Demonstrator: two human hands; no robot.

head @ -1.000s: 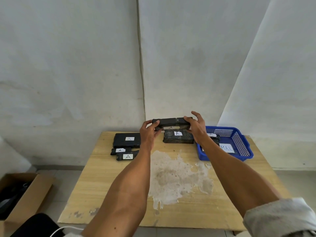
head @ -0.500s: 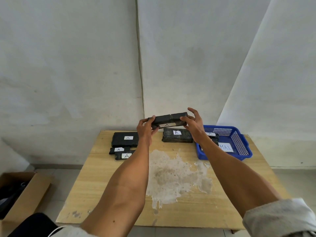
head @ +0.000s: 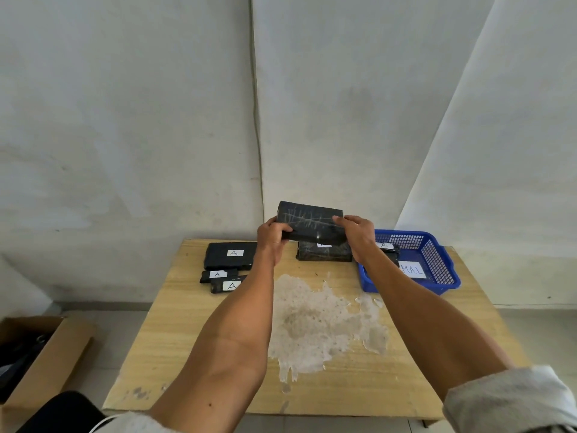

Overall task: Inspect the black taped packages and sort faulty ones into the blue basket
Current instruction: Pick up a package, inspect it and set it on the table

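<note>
Gripping black taped package (head: 312, 220) by ends, long axis left-right, broad face toward camera.

The lifted package (head: 312, 223) is black, its face crossed by thin pale streaks. Toward the table's far left corner a large package (head: 224, 260), a small package (head: 207, 276) and a second small package (head: 218, 288) are black, each with a white label marked with a dark "A". The table (head: 203, 339) is pale yellow wood grain with a whitish-grey blotch (head: 312, 323) at its centre. At the far right corner the basket (head: 437, 264) is blue with lattice walls, and its white label (head: 412, 270) is lettered in blue.
</note>
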